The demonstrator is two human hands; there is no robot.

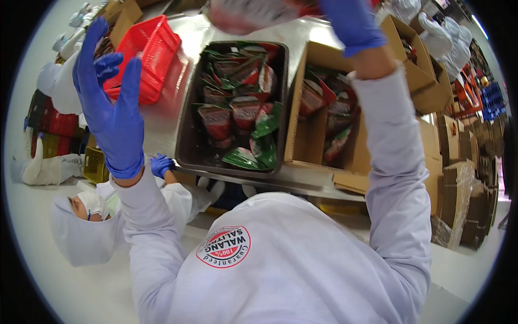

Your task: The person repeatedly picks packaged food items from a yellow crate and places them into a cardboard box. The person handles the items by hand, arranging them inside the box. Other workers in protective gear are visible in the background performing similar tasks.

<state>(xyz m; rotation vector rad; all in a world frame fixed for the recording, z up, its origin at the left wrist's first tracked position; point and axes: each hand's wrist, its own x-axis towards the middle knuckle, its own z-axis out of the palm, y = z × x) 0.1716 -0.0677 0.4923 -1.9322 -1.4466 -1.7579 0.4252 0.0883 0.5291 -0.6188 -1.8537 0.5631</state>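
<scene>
My left hand, in a blue glove, is raised at the left with its fingers spread and nothing in them. Beyond it stands a red plastic crate. At the top edge my right hand, also gloved in blue, is at one end of a blurred, shiny red-and-white pouch and appears to grip it; its fingertips are partly cut off. In front of me a dark tub holds several red-and-green plastic pouches. Similar pouches lie in an uncapped cardboard box beside the tub, below my right forearm.
The tub and box rest on a metal table. A masked co-worker in white is close at my left, one blue-gloved hand near the table edge. More cardboard boxes and stacked flat cartons stand at the right.
</scene>
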